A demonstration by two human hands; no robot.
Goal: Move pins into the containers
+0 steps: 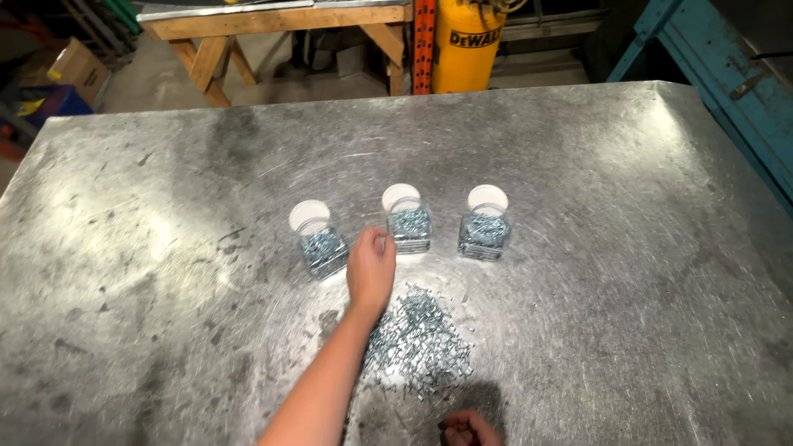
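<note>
Three small clear jars stand in a row on the metal table [578, 272], each partly filled with small silvery screws: left jar [322, 250], middle jar [410, 229], right jar [485, 234]. A white lid lies just behind each, such as the lid [309, 215] of the left jar. A loose pile of screws [417, 339] lies in front of them. My left hand [370, 268] reaches out between the left and middle jars, fingertips bunched close to the middle jar's rim; whether they pinch a screw is hidden. My right hand [469, 429] is at the bottom edge with fingers curled, just below the pile.
The tabletop is scratched sheet metal with worn dark patches. Beyond its far edge stand a wooden sawhorse [281, 33], a yellow tank [467, 41] and cardboard boxes [74, 70]. A blue metal frame [727, 74] runs along the right.
</note>
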